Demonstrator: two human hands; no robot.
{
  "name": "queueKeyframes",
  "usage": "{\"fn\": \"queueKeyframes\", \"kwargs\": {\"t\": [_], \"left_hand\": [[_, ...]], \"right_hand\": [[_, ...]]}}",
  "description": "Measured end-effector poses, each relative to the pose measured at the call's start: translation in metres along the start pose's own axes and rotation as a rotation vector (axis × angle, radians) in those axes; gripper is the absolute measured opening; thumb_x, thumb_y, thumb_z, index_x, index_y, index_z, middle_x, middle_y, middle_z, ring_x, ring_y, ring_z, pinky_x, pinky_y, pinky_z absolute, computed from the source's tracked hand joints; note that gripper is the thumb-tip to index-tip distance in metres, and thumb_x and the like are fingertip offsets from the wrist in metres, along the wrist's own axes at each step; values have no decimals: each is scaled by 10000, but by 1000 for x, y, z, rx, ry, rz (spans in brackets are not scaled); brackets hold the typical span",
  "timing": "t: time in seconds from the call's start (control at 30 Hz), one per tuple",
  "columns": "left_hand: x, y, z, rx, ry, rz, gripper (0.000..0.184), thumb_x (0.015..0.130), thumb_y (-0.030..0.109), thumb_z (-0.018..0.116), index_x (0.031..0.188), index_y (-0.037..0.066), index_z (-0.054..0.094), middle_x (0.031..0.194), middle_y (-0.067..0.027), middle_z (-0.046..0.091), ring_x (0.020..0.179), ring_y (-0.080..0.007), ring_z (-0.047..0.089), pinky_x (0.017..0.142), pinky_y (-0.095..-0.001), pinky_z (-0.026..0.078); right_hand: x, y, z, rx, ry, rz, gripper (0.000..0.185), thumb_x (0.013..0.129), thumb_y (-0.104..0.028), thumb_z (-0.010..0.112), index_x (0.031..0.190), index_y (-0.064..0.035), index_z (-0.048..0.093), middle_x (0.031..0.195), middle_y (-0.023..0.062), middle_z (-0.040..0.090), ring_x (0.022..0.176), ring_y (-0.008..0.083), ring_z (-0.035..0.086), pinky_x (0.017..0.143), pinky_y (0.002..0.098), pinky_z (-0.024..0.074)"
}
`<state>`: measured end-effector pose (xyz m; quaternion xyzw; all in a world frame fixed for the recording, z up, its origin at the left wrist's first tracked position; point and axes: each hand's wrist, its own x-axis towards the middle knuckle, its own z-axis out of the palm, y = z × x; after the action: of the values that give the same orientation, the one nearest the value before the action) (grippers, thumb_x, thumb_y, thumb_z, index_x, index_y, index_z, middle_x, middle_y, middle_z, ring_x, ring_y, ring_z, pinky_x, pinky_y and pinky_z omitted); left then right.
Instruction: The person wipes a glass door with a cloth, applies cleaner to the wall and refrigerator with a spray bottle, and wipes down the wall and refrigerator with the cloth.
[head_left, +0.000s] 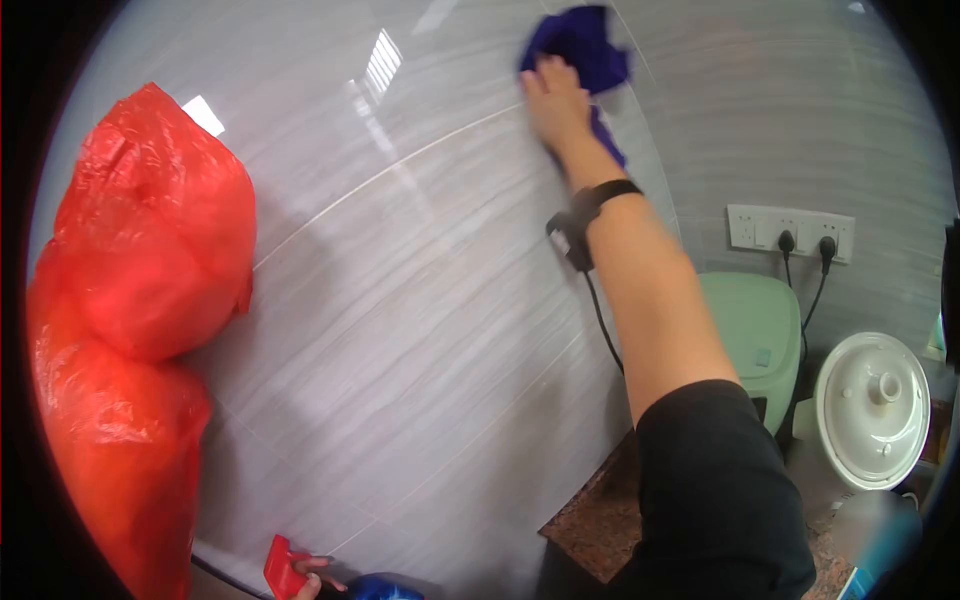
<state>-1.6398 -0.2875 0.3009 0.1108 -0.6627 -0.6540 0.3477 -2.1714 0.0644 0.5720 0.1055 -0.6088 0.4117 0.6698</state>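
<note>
A: How many cloths are there?
B: One, the purple cloth, at the top of the frame, right of centre, against the grey tiled wall.
A: And hands?
B: Two. The right hand lies over the cloth, fingers extended rather than closed in a fist. The left hand, at the bottom edge, left of centre, has its fingers partly curled at a red spray head; the frame cuts most of that hand off.
A: Count the rest.
B: One blue object just beside the left hand, one black wristband, one socket panel at right with two black plugs in it. One black adaptor sits near the wristband, with a cord. Lower right, there's one green appliance and one white lidded pot.
A: The red plastic on the left?
B: Two bulges, one above the other; I can't tell whether that's one bag or two.
A: How does the cloth look?
B: Deep purple-blue, crumpled, uneven at its edges and slightly blurred. Most of it shows above and right of the fingers; a narrower part shows below, beside the wrist.
</note>
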Motion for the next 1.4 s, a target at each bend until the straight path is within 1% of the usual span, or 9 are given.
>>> {"fn": "queueKeyframes", "kwargs": {"t": [0.23, 0.4, 0.57, 0.77, 0.93, 1.07, 1.2, 1.27, 1.4], "left_hand": [[-7, -14, 32, 130, 114, 176, 700, 746, 170, 597, 1360, 5, 305, 1027, -170, 547, 588, -191, 546, 556, -299, 476], [-2, -38, 21, -18, 58, 90, 452, 807, 103, 579, 1214, -21, 425, 913, -151, 567, 641, -209, 573, 610, -303, 480], [-16, -60, 9, 24, 216, -13, 396, 826, 87, 565, 1179, 9, 403, 771, -88, 554, 636, -207, 573, 614, -329, 488], [-18, -60, 6, 200, 148, -5, 415, 822, 69, 576, 1193, 10, 401, 751, -83, 532, 638, -192, 578, 615, -309, 487], [-26, -72, -12, 173, 184, -77, 537, 767, 44, 623, 1241, -23, 380, 823, -90, 527, 664, -186, 557, 679, -303, 466], [-11, -47, 25, 149, 100, -122, 606, 740, -9, 638, 1280, -31, 363, 848, -90, 536, 685, -180, 560, 685, -297, 467], [1, -24, 62, 322, -180, -59, 750, 687, 32, 662, 1365, -15, 346, 878, -87, 566, 659, -165, 583, 778, -316, 461], [10, -21, 91, 369, -458, -85, 748, 681, 53, 677, 1355, -15, 362, 830, -32, 557, 712, -142, 600, 999, -368, 307], [32, -41, 140, 125, -481, -267, 318, 745, -54, 641, 1043, -11, 540, 1078, -94, 533, 754, -137, 586, 682, -280, 492]], "right_hand": [[-85, 30, -29, -139, -147, 738, 476, 939, -431, 315, 1165, -64, 520, 1242, 137, 491, 1180, 328, 423, 945, 537, 365], [-292, -194, -111, -31, -365, -228, 279, 822, -252, 497, 925, -28, 629, 1023, 213, 571, 1110, 439, 444, 948, 618, 287], [-548, -211, -143, 887, -681, -317, 355, 806, -310, 514, 1060, -69, 569, 1069, 154, 566, 1073, 309, 486, 952, 513, 337], [-406, -23, -104, -69, -629, 272, 264, 801, -141, 488, 1007, -2, 578, 994, 201, 574, 933, 395, 523, 849, 507, 382], [-438, -5, -92, -35, -63, 766, 583, 968, -319, 354, 1334, 129, 285, 1412, 321, 241, 1350, 417, 173, 1102, 483, 123], [-535, -158, -119, -56, -742, 560, 580, 900, -143, 372, 1262, 272, 190, 1361, 447, 122, 1299, 546, 111, 1095, 539, 60], [-451, -118, -103, 167, -289, 628, 555, 928, -176, 386, 1277, 228, 236, 1359, 441, 140, 1284, 560, 129, 1088, 540, 95], [-405, -52, -96, 92, -172, 574, 521, 950, -205, 400, 1249, 214, 318, 1349, 391, 266, 1284, 506, 230, 1103, 470, 154], [-327, 0, -140, 455, -235, 813, 261, 904, -141, 534, 1101, 12, 611, 838, 68, 657, 720, 111, 526, 705, 264, 439]]}}
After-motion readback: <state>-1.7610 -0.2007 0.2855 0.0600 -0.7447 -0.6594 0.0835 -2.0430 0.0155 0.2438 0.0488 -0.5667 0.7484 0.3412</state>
